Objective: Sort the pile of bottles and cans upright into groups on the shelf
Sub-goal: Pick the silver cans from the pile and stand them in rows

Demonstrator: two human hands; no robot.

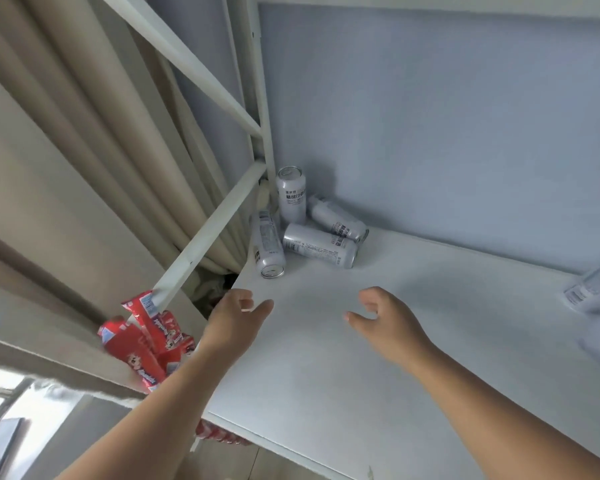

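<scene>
White shelf (413, 358) against a pale back panel (430, 116); at eleven o'clock one upright can (291, 195) stands with three lying cans (319, 245) clustered beside it. Left hand (234, 320) and right hand (383, 318) hover at six o'clock, fingers loosely curled, holding nothing

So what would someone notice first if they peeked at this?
Probably the silver cans huddled in the back left corner of the white shelf: one upright can, three lying down. Then the left hand and right hand held out over the shelf, both empty, and the bright red packets beside its left edge.
</scene>
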